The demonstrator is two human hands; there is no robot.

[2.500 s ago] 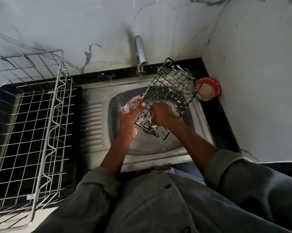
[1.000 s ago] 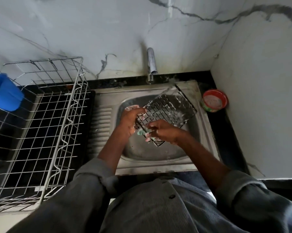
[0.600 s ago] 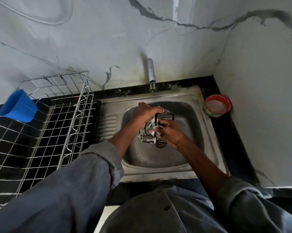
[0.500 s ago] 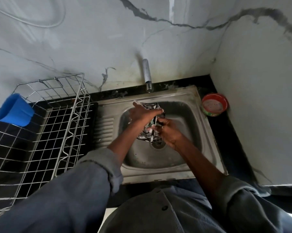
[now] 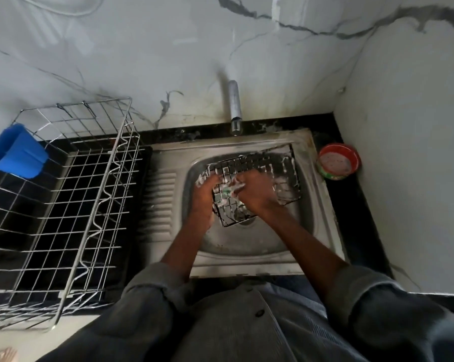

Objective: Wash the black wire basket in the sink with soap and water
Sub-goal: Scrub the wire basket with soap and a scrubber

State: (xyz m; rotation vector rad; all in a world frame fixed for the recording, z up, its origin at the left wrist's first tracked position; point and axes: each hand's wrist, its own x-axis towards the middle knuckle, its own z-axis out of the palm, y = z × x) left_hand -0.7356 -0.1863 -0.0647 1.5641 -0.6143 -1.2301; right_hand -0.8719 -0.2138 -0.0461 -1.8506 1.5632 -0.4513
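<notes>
Black wire basket [image 5: 257, 176] mid-scrub over sink [image 5: 322, 205] — gripped by left hand [image 5: 205, 194], right hand [image 5: 257, 190] apparently pinching a green scrubber [image 5: 227, 190] — next, rinsing under tap [image 5: 235, 111].

The sink [image 5: 322, 205] is dull brushed steel. The basket [image 5: 286, 173] is black coated wire, soap-flecked. The rack [image 5: 90, 205] is shiny wire, the cup [image 5: 16, 152] smooth plastic

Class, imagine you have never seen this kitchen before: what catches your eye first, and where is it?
Two soapy hands, left hand and right hand, work on a black wire basket over the steel sink at centre. A large silver dish rack fills the left counter, a blue cup at its far corner.
</notes>
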